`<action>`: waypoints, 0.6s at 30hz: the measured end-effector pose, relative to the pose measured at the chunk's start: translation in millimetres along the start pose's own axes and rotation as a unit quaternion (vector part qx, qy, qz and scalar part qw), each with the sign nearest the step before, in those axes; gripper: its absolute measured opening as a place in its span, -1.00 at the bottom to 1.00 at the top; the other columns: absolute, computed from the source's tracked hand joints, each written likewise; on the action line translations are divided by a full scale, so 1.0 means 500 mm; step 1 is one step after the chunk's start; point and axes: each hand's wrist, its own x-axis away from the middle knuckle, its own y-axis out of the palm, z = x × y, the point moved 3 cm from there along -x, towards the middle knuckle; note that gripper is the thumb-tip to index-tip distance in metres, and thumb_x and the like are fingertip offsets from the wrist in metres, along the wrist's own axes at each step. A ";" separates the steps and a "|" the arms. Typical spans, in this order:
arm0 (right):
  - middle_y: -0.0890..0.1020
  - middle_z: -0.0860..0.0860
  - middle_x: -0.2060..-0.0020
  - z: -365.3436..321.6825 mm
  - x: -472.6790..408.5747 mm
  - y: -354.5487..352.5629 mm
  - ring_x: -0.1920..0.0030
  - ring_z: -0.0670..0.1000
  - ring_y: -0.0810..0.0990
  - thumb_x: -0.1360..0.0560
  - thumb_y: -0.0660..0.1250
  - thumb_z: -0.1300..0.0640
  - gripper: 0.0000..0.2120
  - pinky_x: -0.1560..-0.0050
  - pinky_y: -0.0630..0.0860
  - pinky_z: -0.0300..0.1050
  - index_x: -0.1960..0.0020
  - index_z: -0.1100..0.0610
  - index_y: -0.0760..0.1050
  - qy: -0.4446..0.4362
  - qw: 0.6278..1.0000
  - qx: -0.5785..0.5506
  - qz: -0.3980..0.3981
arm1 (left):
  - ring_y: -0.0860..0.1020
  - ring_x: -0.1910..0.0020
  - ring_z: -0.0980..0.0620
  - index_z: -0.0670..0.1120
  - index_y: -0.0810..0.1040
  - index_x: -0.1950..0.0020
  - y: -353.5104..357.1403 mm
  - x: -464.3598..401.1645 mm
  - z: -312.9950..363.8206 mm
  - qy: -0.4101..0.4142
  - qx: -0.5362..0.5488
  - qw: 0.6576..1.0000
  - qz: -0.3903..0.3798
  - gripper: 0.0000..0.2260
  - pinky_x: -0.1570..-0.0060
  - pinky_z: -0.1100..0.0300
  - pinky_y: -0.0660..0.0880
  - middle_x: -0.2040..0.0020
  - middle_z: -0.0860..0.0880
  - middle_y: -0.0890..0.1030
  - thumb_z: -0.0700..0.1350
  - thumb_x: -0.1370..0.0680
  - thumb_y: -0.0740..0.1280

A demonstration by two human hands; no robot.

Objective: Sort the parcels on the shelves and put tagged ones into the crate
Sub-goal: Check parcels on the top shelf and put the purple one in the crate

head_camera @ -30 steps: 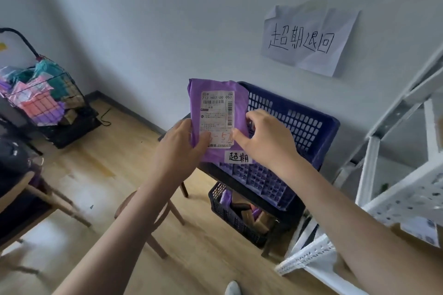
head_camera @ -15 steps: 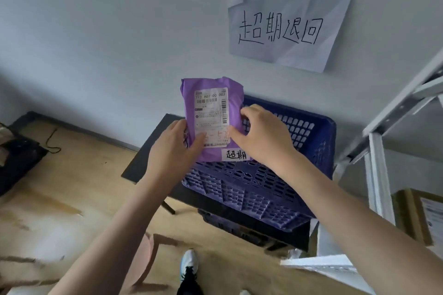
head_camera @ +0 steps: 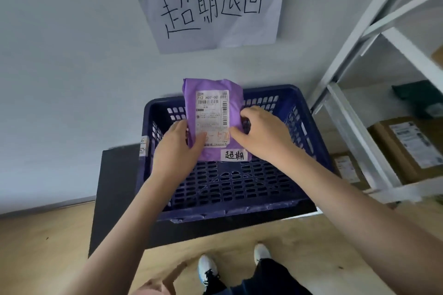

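- Above the crate [head_camera: 309,132], a purple parcel [head_camera: 236,93] is held upright in both hands, its printed label facing the camera.
- Left hand [head_camera: 177,148]: grips the parcel's lower left edge, thumb across the front of the label, fingers behind.
- Right hand [head_camera: 261,134]: grips the parcel's right edge, thumb on the label's lower right corner, fingers curled round the back.
- White tag [head_camera: 234,155]: stuck to the parcel's lower front, below the label, with handwritten characters.
- Shipping label [head_camera: 212,112]: white, with barcodes and orange handwriting at its foot, partly covered by both thumbs.
- Crate: dark blue, perforated walls and floor; no other parcel shows on its visible floor. A small white sticker [head_camera: 143,148] sits on its outer left wall.
- Table [head_camera: 115,199]: black, carries the crate, set against the wall.
- Paper sign [head_camera: 213,5]: white sheet with handwritten characters, fixed to the wall above the crate.
- Shelves [head_camera: 354,112]: white metal frame just right of the crate; cardboard boxes [head_camera: 407,148] with labels rest on it, and a dark green package [head_camera: 417,98] lies higher up.
- Floor [head_camera: 43,246]: light wood; two white shoes [head_camera: 208,268] show at the bottom edge.
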 end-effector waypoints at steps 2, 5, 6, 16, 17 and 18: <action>0.50 -0.08 0.25 0.046 -0.004 0.013 0.31 -0.08 0.50 -0.51 0.33 -0.10 -0.75 0.38 0.34 -0.15 0.21 0.04 0.44 0.057 0.998 -0.018 -0.013 | 0.53 0.15 0.18 0.04 0.48 -0.15 0.057 -0.013 -0.004 0.012 -0.002 0.999 -0.040 -0.76 0.27 0.17 0.58 -0.01 0.13 0.51 0.14 -0.60 0.27; 0.51 -0.03 0.31 0.131 -0.008 0.042 0.38 -0.03 0.47 -0.51 0.32 -0.04 -0.76 0.42 0.26 -0.15 0.24 0.08 0.42 0.133 0.990 -0.015 -0.046 | 0.55 0.11 0.12 0.00 0.48 -0.15 0.163 -0.032 -0.007 0.029 -0.016 0.992 -0.124 -0.73 0.22 0.07 0.62 -0.11 0.09 0.49 0.16 -0.59 0.27; 0.51 -0.01 0.33 0.161 -0.009 0.053 0.39 -0.01 0.46 -0.50 0.32 -0.03 -0.76 0.43 0.25 -0.15 0.22 0.12 0.44 0.156 0.986 -0.008 -0.062 | 0.55 0.07 0.09 -0.01 0.49 -0.18 0.198 -0.040 -0.006 0.031 -0.012 0.987 -0.154 -0.71 0.18 0.05 0.62 -0.14 0.07 0.49 0.15 -0.59 0.26; 0.42 0.00 0.33 0.369 -0.058 0.203 0.26 0.10 0.53 -0.52 0.36 0.14 -0.78 0.37 0.35 -0.11 0.21 0.16 0.37 0.262 0.951 0.038 -0.157 | 0.55 -0.07 -0.07 -0.09 0.38 -0.37 0.494 -0.098 -0.047 0.013 -0.035 0.947 -0.319 -0.60 -0.02 -0.05 0.58 -0.26 -0.08 0.41 0.11 -0.63 0.23; 0.42 0.00 0.33 0.382 -0.069 0.221 0.23 0.11 0.54 -0.52 0.37 0.14 -0.81 0.35 0.38 -0.11 0.18 0.18 0.40 0.264 0.949 0.042 -0.167 | 0.54 -0.09 -0.08 -0.09 0.38 -0.38 0.518 -0.102 -0.058 0.008 -0.032 0.944 -0.327 -0.59 -0.04 -0.06 0.57 -0.27 -0.08 0.42 0.11 -0.63 0.23; 0.42 0.00 0.34 0.395 -0.081 0.237 0.23 0.11 0.54 -0.52 0.37 0.13 -0.82 0.36 0.36 -0.13 0.16 0.19 0.42 0.264 0.948 0.040 -0.175 | 0.54 -0.12 -0.09 -0.10 0.37 -0.39 0.541 -0.107 -0.067 0.004 -0.029 0.943 -0.332 -0.59 -0.07 -0.07 0.57 -0.27 -0.09 0.42 0.11 -0.63 0.23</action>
